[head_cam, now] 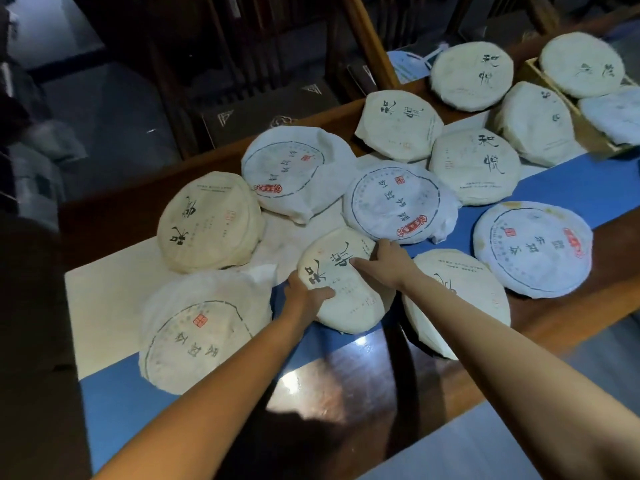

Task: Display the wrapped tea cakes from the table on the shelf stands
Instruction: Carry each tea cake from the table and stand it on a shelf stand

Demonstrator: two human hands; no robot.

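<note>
Two hands hold one cream-wrapped tea cake [346, 282] with black brush calligraphy too skewed to read: the left hand [306, 292] grips its near-left rim, thumb on top, and the right hand [384, 259] curls over its far-right edge. It lies on the blue runner [571, 188] of the wooden table [363, 368], its right rim just beside a cream cake [460, 299]. About a dozen other wrapped cakes crowd round, one [476, 166] marked 和悦, one [398, 202] ringed in blue with a red seal.
</note>
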